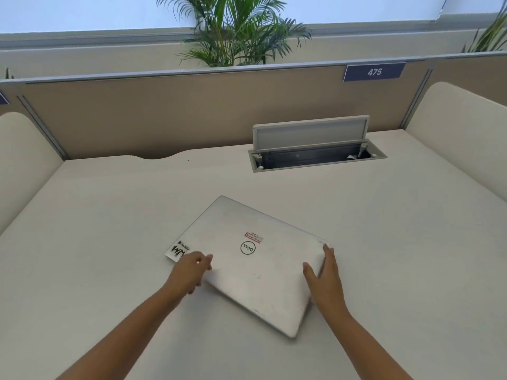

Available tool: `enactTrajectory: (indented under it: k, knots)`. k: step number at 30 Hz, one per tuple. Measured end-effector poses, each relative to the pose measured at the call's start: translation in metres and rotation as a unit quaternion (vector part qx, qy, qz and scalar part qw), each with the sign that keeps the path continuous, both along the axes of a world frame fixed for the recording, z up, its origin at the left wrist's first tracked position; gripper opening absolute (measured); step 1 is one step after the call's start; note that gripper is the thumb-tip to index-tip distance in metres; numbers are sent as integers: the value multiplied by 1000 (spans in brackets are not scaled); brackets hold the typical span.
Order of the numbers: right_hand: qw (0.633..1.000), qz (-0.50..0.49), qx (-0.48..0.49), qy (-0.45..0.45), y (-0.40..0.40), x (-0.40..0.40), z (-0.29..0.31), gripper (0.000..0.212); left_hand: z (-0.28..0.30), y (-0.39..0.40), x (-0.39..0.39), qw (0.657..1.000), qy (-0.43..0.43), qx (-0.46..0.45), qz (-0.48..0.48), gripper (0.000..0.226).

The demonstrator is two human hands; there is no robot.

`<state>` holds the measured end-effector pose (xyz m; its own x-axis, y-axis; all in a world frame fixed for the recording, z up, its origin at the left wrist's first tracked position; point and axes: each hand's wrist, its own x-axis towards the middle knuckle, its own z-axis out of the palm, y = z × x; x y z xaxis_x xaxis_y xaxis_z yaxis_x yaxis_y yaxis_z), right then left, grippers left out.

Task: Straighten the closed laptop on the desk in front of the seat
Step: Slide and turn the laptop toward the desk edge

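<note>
My left fingertips are tucked out of sight under the near left edge of the closed silver Dell laptop [247, 259], and my left hand [192, 270] covers part of a black-and-white sticker [177, 249]. My right hand [325, 278] clasps the right corner, thumb on the lid. Both grips clamp the laptop, which lies skewed on the smooth off-white counter [109, 215]. Behind it, a cable hatch [312, 149] stands open.
</note>
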<state>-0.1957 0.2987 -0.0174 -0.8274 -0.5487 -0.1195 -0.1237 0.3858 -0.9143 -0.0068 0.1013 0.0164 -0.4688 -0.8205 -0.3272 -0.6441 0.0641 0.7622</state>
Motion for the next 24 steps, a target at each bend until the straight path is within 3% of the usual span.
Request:
enactTrajectory:
  k: [4, 10, 18, 24]
  knots:
    - [999, -34, -9, -30, 2, 7, -2, 68, 2, -34, 0, 980, 16, -187, 69, 10]
    - [996, -68, -26, -44, -2, 9, -6, 70, -10, -66, -7, 970, -54, -233, 42, 30]
    - [985, -120, -86, -89, -7, 11, -8, 70, -20, -87, -26, 991, -56, -114, 43, 38]
    - [980, -129, -114, -103, -5, 16, -16, 65, -15, -103, -24, 998, -2, -11, 65, 32]
